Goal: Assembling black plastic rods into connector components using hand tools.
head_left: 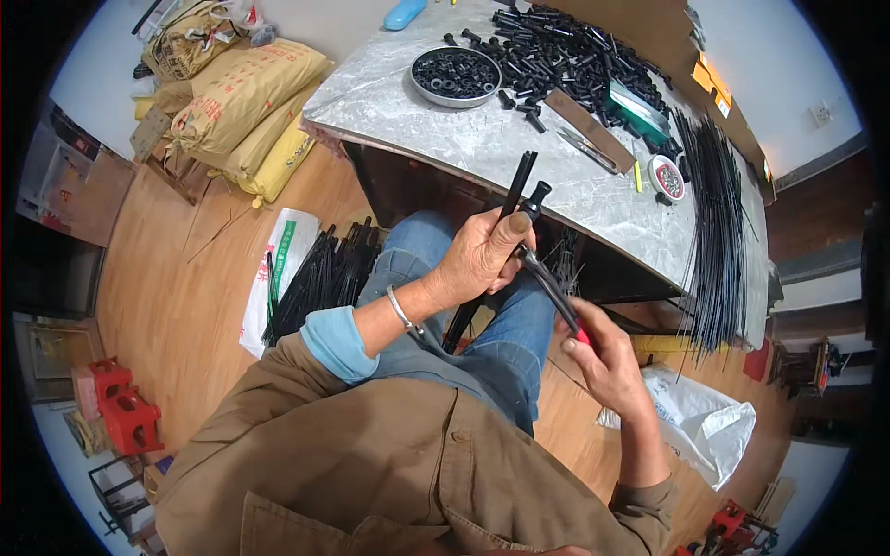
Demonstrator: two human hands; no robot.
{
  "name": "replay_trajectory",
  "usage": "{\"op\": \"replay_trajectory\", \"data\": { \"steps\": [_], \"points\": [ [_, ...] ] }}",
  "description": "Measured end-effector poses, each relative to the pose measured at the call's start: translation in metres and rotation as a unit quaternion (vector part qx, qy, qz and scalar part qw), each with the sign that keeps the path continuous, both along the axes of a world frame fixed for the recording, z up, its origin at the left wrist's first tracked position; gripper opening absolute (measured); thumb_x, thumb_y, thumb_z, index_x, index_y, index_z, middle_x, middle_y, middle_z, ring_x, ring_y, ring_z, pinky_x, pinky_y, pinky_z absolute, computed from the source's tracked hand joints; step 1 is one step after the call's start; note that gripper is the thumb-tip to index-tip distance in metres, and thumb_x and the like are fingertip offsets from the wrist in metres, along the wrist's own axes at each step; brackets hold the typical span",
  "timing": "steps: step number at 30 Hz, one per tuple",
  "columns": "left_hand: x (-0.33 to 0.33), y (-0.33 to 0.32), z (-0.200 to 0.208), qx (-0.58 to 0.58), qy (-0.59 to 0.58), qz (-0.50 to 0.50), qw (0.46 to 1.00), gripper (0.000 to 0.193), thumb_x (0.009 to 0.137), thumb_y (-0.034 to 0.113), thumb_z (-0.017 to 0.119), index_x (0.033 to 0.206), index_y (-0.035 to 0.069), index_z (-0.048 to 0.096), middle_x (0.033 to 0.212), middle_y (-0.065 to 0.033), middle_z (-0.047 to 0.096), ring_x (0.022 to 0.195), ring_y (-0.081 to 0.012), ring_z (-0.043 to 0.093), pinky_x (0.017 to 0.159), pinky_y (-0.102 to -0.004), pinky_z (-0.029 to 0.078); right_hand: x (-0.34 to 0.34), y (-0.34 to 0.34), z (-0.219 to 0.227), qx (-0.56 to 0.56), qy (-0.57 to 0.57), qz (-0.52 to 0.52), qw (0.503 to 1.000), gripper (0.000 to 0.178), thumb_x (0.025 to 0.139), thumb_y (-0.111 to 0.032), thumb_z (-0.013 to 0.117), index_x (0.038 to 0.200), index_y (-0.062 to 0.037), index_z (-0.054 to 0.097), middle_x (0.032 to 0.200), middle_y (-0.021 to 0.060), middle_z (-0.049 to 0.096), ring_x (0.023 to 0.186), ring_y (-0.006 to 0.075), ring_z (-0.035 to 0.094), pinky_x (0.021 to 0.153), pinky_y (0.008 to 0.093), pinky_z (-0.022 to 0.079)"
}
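Note:
Over my lap, my left hand (486, 252) is closed round slim black rods (522, 176) that stick up past the thumb. Beside them, a black flared-end fitting (536, 196) points up from the same grip. My right hand (607, 361), lower and to the right, grips a dark long-handled tool (553, 289) with a red part near the fingers. The tool's far end meets the work just below my left thumb; its exact contact is hidden by the hand. I cannot make out the tool's kind.
On the grey table (371, 93) lie a bowl of black rings (456, 74), a heap of black fittings (565, 56), scissors-like metal tool (586, 148), round tin (666, 178) and long black rods (714, 222). More rods (324, 283) lie on the floor. Yellow sacks (246, 111) stand left.

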State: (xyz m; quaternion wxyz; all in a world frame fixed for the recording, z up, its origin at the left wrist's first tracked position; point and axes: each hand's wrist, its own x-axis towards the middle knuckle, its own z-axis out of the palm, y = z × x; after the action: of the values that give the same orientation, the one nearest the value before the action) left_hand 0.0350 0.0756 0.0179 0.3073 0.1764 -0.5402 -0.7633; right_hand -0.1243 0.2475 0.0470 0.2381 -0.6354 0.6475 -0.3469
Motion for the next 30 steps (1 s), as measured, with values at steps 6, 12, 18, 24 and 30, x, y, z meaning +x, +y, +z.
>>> {"op": "replay_trajectory", "data": {
  "steps": [6, 12, 18, 24, 30],
  "points": [
    [0.001, 0.001, 0.004, 0.015, 0.01, -0.033, 0.999, 0.054, 0.087, 0.057, 0.053, 0.082, 0.003, 0.053, 0.054, 0.0012, 0.045, 0.038, -0.0049, 0.041, 0.035, -0.0199, 0.031, 0.018, 0.023, -0.033, 0.255, -0.659, 0.082, 0.702, 0.033, 0.089, -0.033, 0.062, 0.094, -0.0028, 0.049, 0.061, 0.0079, 0.055, 0.037, 0.0185, 0.053, 0.037, 0.0266, 0.043],
    [0.002, 0.001, -0.001, 0.007, 0.001, -0.022, 1.0, 0.054, 0.089, 0.056, 0.052, 0.085, 0.002, 0.054, 0.058, 0.0, 0.047, 0.04, -0.005, 0.043, 0.036, -0.0206, 0.033, 0.005, -0.002, 0.004, 0.216, -0.22, 0.031, 0.951, 0.023, 0.082, -0.001, 0.055, 0.104, -0.0019, 0.049, 0.082, 0.0096, 0.06, 0.05, 0.0183, 0.059, 0.043, 0.0298, 0.047],
    [0.001, -0.003, -0.005, -0.002, 0.005, -0.021, 1.0, 0.058, 0.087, 0.059, 0.05, 0.089, 0.002, 0.055, 0.061, -0.0012, 0.049, 0.041, -0.0051, 0.043, 0.038, -0.0197, 0.035, 0.011, 0.011, -0.003, 0.25, -0.475, -0.018, 0.844, 0.036, 0.094, -0.037, 0.053, 0.097, -0.0012, 0.052, 0.062, 0.0147, 0.058, 0.044, 0.0202, 0.056, 0.04, 0.0288, 0.045],
    [0.0, 0.004, 0.004, 0.0, -0.011, -0.029, 1.0, 0.057, 0.086, 0.06, 0.052, 0.082, 0.003, 0.052, 0.062, 0.0002, 0.048, 0.039, -0.0046, 0.043, 0.034, -0.0191, 0.031, -0.018, 0.004, 0.004, 0.385, -0.409, 0.065, 0.825, 0.029, 0.079, -0.019, 0.071, 0.089, -0.0047, 0.048, 0.06, 0.0061, 0.054, 0.036, 0.0141, 0.049, 0.036, 0.0271, 0.042],
    [0.001, 0.001, 0.004, -0.009, -0.012, -0.018, 1.0, 0.059, 0.087, 0.061, 0.049, 0.084, 0.002, 0.053, 0.058, -0.0005, 0.047, 0.04, -0.005, 0.043, 0.036, -0.0197, 0.032, 0.004, -0.011, 0.015, -0.025, 0.177, -0.045, 0.983, 0.033, 0.078, -0.004, 0.06, 0.109, 0.0012, 0.052, 0.072, 0.0084, 0.055, 0.066, 0.0197, 0.06, 0.057, 0.0326, 0.046]
  ]
}}
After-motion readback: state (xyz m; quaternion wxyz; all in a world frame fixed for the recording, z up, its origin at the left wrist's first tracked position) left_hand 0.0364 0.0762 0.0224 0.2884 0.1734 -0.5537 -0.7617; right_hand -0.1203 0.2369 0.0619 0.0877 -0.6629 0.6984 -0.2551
